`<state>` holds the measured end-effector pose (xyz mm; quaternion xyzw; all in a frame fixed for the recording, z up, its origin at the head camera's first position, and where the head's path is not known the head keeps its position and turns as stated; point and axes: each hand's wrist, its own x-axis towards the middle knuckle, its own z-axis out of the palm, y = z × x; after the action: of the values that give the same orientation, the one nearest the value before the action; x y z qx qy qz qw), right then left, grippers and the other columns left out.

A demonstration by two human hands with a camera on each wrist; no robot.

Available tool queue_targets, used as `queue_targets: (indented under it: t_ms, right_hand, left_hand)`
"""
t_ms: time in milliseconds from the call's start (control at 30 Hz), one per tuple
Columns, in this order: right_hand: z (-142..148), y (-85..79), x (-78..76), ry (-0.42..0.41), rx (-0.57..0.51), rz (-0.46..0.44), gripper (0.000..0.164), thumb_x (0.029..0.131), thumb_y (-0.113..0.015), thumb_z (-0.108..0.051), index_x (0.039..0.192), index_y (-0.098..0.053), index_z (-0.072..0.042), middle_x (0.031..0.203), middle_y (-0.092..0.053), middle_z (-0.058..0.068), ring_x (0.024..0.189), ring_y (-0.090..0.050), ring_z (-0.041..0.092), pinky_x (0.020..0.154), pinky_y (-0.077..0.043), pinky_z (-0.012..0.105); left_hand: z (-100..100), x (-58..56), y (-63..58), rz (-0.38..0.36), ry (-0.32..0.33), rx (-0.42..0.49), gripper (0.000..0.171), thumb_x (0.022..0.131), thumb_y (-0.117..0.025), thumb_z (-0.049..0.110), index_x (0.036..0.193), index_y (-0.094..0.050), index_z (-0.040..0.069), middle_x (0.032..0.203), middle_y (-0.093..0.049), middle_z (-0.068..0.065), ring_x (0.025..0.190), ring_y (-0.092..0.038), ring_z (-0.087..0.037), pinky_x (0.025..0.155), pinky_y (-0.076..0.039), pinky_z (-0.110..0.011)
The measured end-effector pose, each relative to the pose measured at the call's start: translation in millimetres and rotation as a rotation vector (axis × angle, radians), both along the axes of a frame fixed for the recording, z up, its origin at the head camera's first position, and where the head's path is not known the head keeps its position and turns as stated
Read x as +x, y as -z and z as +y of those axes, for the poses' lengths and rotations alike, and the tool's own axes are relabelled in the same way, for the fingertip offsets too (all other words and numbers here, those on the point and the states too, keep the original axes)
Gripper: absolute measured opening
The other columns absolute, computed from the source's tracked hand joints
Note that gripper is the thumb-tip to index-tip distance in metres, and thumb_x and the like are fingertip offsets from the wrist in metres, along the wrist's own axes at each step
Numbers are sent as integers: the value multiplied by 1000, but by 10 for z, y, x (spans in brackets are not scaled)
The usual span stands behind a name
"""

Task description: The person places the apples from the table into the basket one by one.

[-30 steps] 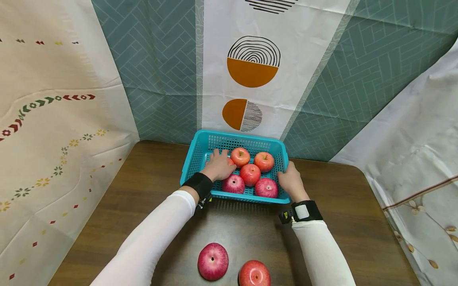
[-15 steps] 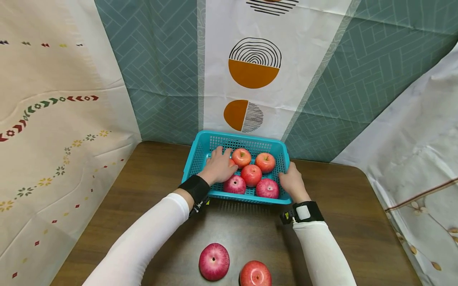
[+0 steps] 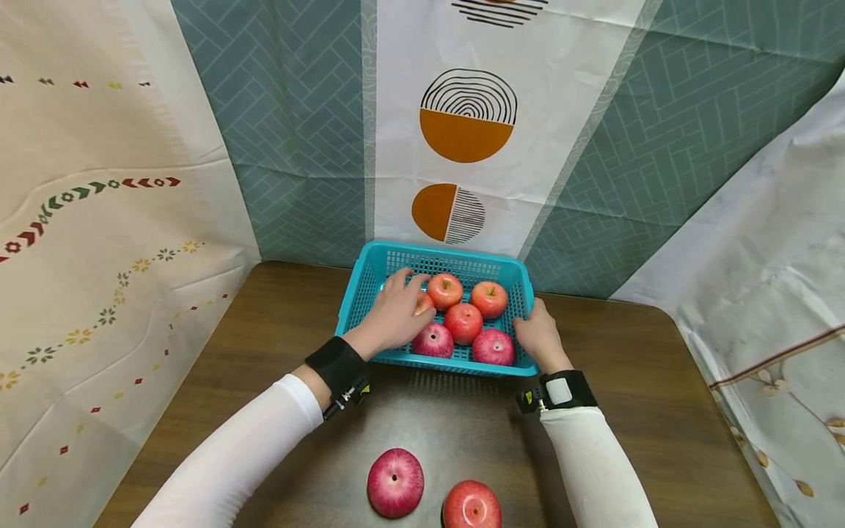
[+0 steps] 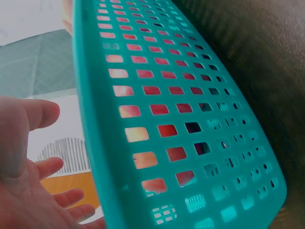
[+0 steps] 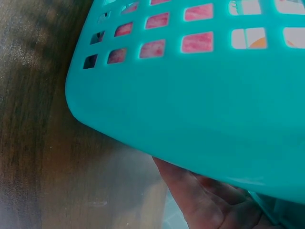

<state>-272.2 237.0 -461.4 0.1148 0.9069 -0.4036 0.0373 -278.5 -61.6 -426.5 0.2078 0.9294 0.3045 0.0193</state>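
Note:
A turquoise plastic basket [image 3: 442,250] holds several red apples [image 3: 463,323] at the far side of the table. Over its left part hovers my left hand [image 3: 389,315], fingers spread and slightly bent, beside a partly covered apple [image 3: 424,303]. In the left wrist view, the left hand [image 4: 24,167] shows nothing between thumb and fingers, above the basket rim [image 4: 90,124]. My right hand [image 3: 540,337] grips the basket's right side. From the right wrist view, its fingers [image 5: 200,200] lie against the basket's edge, partly hidden by the basket wall [image 5: 181,105].
Near the front of the wooden table [image 3: 594,440] lie a dark pink apple [image 3: 395,483] and a red apple [image 3: 472,506]. A patterned cloth [image 3: 455,147] hangs right behind the basket. More cloth hangs at both sides.
My left hand has drawn back slightly toward the left and lifted from the apple, its fingers loosening. The right hand and basket have stayed in place.

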Motion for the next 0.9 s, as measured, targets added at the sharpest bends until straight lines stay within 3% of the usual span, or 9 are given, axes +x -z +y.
queue_targets:
  t_ms: [300,600,900]
  right_hand:
    - [2,-11,-13,2,-4,-10,58,109,-47,-13,159,-26,7,154,-46,34,139,-49,51,111,-42,69]
    - [-3,2,-7,0,5,-1,57,109,-47,-13,158,-27,8,152,-48,35,138,-50,51,110,-43,69]
    - [-3,10,-12,4,3,-4,58,109,-46,-14,160,-26,7,155,-46,34,140,-49,51,112,-41,68]
  left_hand:
    - [-129,230,6,111,80,4,68,104,-69,34,161,-42,7,164,-31,-22,152,-27,-39,122,-27,-63]
    - [-254,429,101,238,163,55,62,101,-75,28,154,-49,7,155,-42,-18,146,-35,-35,117,-35,-62]
    - [-440,572,197,264,207,66,60,101,-74,30,152,-52,9,164,-35,-16,153,-29,-34,118,-35,-64]
